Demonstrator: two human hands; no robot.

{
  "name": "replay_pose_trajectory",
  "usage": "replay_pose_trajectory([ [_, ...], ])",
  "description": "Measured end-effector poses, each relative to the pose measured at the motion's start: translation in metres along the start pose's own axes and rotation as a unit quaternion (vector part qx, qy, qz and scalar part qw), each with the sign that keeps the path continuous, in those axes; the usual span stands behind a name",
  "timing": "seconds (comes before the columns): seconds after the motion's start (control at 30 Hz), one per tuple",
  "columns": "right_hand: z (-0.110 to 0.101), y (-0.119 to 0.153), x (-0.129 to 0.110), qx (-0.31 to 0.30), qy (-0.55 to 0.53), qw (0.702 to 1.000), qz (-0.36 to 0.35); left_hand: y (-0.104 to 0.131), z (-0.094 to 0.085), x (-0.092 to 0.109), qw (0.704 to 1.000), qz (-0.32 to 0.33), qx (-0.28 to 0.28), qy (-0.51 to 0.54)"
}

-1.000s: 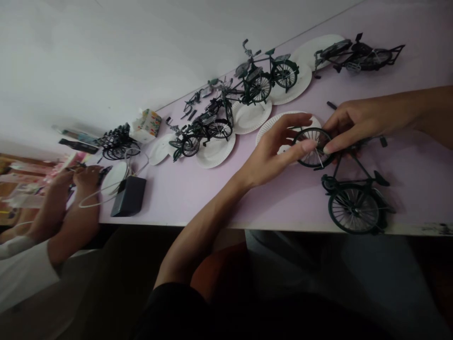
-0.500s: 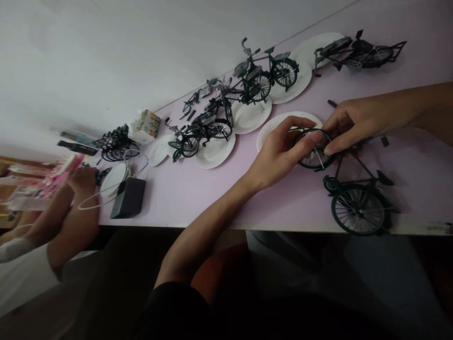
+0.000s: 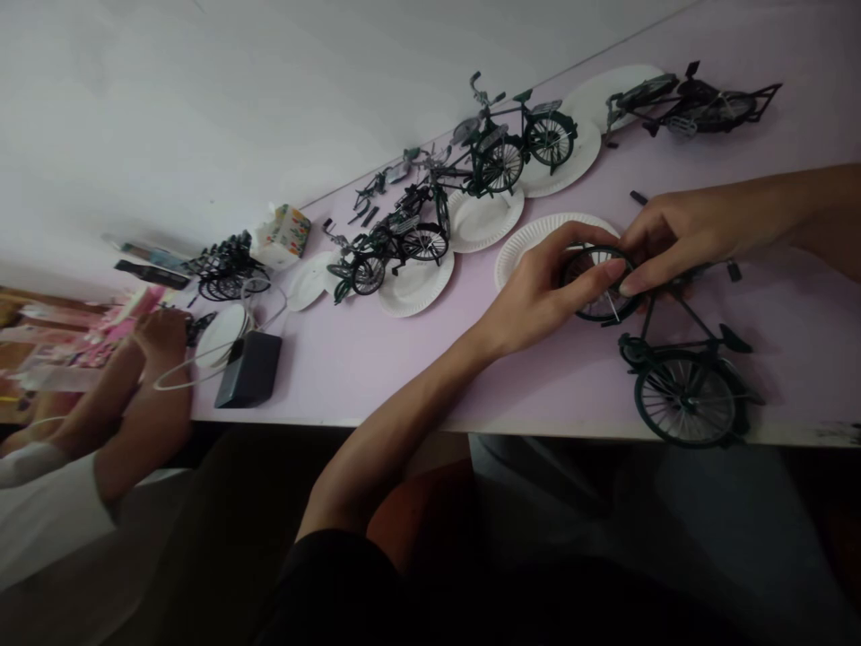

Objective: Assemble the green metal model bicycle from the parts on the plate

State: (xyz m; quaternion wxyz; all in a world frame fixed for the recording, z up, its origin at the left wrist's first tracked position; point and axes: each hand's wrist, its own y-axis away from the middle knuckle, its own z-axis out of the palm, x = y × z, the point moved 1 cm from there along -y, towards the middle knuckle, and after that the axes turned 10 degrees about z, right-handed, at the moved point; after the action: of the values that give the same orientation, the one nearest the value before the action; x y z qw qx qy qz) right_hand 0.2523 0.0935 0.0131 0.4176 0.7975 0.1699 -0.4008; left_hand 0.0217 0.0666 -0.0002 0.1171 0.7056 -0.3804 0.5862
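Observation:
A dark green model bicycle (image 3: 682,327) lies at the right of the table, its rear wheel (image 3: 687,399) over the front edge. My left hand (image 3: 548,283) is closed on the bicycle's front wheel (image 3: 602,309), thumb across the spokes and fingers behind the rim. From the right, my right hand (image 3: 663,242) pinches at the same wheel's right side, close to the front fork. Its fingertips partly hide the fork and handlebar. A white paper plate (image 3: 508,254) lies behind my left hand.
More model bicycles (image 3: 501,161) stand on paper plates along the wall, and another (image 3: 700,108) lies at the far right. A tissue box (image 3: 289,231), a black box (image 3: 248,370) with a pale cable and a co-worker's arms (image 3: 144,386) are at left.
The whole view has shifted slightly, so things on the table appear a little further right. Both hands keep their hold at the front wheel.

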Motion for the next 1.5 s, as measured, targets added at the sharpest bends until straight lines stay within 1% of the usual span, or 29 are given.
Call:
replay_pose_trajectory([
  [0.27,-0.001,0.000,0.000,-0.006,0.001,1.000,0.003,-0.001,-0.001,-0.002,1.000,0.013,-0.011,0.026],
  [0.47,0.003,-0.001,-0.002,0.016,-0.026,1.000,0.005,0.000,-0.003,0.000,0.999,-0.002,-0.023,0.026],
  [0.6,0.006,0.000,-0.004,0.011,-0.031,0.999,0.016,0.000,-0.005,0.002,0.999,-0.005,-0.028,0.032],
  [0.8,0.004,0.003,-0.005,0.021,-0.008,1.000,-0.007,0.000,-0.006,0.000,0.998,0.000,-0.025,0.054],
  [0.93,0.002,0.007,-0.009,0.028,0.004,0.999,-0.033,-0.001,-0.010,-0.004,0.996,-0.019,-0.020,0.082],
  [1.0,0.002,0.008,-0.009,0.040,0.008,0.998,-0.045,-0.001,-0.014,-0.006,0.995,-0.005,-0.032,0.096],
  [1.03,0.001,0.008,-0.008,0.047,0.010,0.998,-0.044,-0.002,-0.016,-0.007,0.994,0.013,-0.043,0.101],
  [1.1,0.000,0.008,-0.005,0.041,0.002,0.998,-0.049,-0.003,-0.019,-0.010,0.991,0.053,-0.061,0.103],
  [1.2,-0.001,0.007,0.000,0.048,-0.002,0.998,-0.033,-0.004,-0.020,-0.016,0.988,0.084,-0.060,0.118],
  [1.27,-0.001,0.006,0.002,0.048,-0.011,0.998,-0.029,-0.005,-0.019,-0.018,0.984,0.085,-0.049,0.146],
  [1.33,-0.001,0.006,0.002,0.050,-0.025,0.998,-0.028,-0.006,-0.019,-0.018,0.982,0.071,-0.044,0.170],
  [1.43,0.000,0.005,0.002,0.063,-0.035,0.997,-0.029,-0.005,-0.019,-0.015,0.980,0.049,-0.047,0.187],
  [1.5,0.000,0.005,0.003,0.065,-0.033,0.997,-0.031,-0.004,-0.019,-0.013,0.979,0.047,-0.048,0.190],
])
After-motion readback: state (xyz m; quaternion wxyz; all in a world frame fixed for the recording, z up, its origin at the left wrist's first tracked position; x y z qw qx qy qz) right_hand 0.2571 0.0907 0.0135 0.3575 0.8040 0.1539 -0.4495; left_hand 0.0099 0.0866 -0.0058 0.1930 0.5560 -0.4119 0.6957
